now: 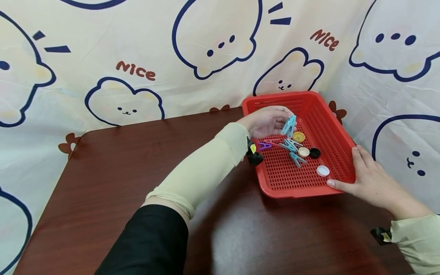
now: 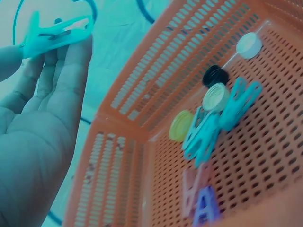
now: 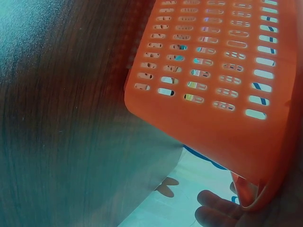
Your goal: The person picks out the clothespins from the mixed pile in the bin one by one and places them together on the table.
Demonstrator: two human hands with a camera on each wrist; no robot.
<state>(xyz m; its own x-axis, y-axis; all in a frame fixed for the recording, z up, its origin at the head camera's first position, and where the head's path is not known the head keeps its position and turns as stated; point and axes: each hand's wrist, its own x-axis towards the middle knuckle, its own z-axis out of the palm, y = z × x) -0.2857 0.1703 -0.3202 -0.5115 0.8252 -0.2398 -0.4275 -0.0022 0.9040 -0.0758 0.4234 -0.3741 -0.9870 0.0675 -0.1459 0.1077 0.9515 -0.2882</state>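
Note:
Over the red plastic basket [image 1: 330, 130], my left hand [image 1: 269, 121] pinches a light blue clothespin [image 1: 289, 126] between thumb and fingertips. In the left wrist view that clothespin [image 2: 59, 37] lies across the fingertips, clear of the basket floor. My right hand [image 1: 372, 183] grips the basket's near right corner, its thumb over the front rim. Below the left hand lie more blue clothespins [image 1: 297, 159], a purple clothespin [image 1: 264, 146] and a pink clothespin [image 2: 195, 184]. Beside them are a yellow cap [image 1: 298, 137], a cream cap [image 1: 303, 152], a black cap [image 1: 314, 153] and a white cap [image 1: 322, 170].
The basket stands on a dark brown wooden table [image 1: 113, 183], at its far right side. A pale cloth [image 1: 206, 91] with printed cartoon bears hangs behind and to the right, close to the basket's back and right walls.

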